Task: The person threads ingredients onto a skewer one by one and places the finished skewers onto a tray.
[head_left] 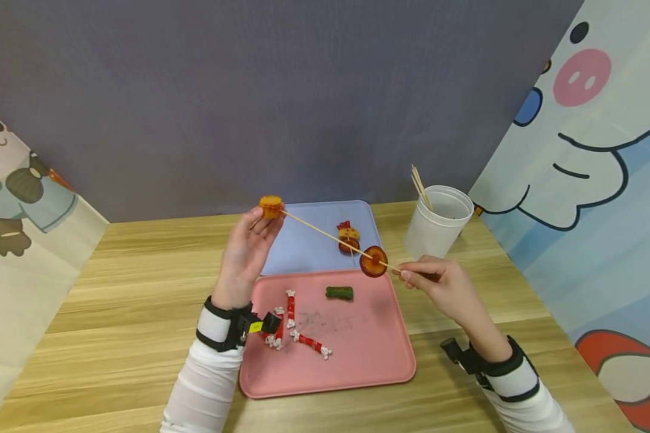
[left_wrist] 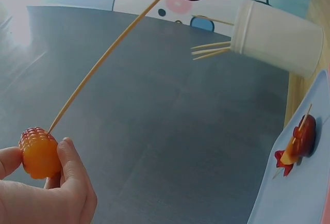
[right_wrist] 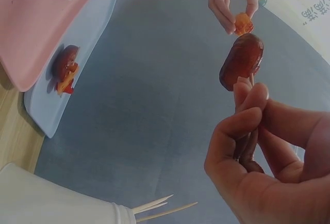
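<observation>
My left hand (head_left: 246, 255) pinches a yellow-orange piece of corn (left_wrist: 40, 154) between thumb and fingers, raised above the trays. A long bamboo skewer (head_left: 325, 233) slants between the hands, its pointed tip right at the corn's edge. Toward the skewer's other end, a round, glossy reddish-brown piece (head_left: 373, 262) is threaded on it. Just behind that piece, my right hand (head_left: 444, 285) grips the skewer with thumb and curled fingers. Seen from the right wrist, the brown piece (right_wrist: 242, 61) looks thick and partly overlaps the skewer's length.
A finished-looking skewer of food pieces (head_left: 349, 237) lies on the blue tray (head_left: 298, 255). In front, a pink tray (head_left: 357, 361) holds several red-and-white sticks (head_left: 311, 344) and a green roll (head_left: 339, 293). At back right stands a white cup (head_left: 436, 225) with bamboo skewers. A grey panel (head_left: 281, 108) rises behind.
</observation>
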Demonstrator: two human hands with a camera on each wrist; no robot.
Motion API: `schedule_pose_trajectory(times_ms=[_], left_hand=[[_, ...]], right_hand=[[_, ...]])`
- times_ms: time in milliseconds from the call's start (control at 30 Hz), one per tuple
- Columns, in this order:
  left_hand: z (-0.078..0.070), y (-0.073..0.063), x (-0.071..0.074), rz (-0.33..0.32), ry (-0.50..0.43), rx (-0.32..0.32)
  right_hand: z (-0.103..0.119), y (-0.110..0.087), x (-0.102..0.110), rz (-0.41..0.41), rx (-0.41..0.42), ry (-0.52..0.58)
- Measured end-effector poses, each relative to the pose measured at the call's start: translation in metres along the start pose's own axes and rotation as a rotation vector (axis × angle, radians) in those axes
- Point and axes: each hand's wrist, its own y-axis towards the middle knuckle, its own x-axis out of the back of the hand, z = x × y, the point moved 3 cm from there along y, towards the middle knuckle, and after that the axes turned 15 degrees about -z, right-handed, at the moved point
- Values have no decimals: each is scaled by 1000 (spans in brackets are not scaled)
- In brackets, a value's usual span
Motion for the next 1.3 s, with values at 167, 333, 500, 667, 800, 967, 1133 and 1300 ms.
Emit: schedule_pose_trajectory(times_ms=[167,333,500,667,800,967,1133,1300], left_hand=[[4,-1,-2,8,64,-27],[8,-2,-3,22,143,-39],[11,-2,-3,12,190,-37],[16,-2,-3,-16,239,-20],[23,-3,-4,-16,283,-3],[30,-4,-5,-33,307,-4],[39,-4,-6,-35,340,13],[50,-8,-9,-35,374,52]], right_hand=[[0,0,0,-4,-1,-3],[0,1,1,-3,-15,-4],[-1,1,1,3,-27,-14],[-3,2,0,-2,-24,-33],[-4,2,-2,-3,-14,-34],[-5,2,-1,-12,-15,-31],[-6,2,-2,-7,-15,-39],[-6,2,-2,-1,-14,-39]])
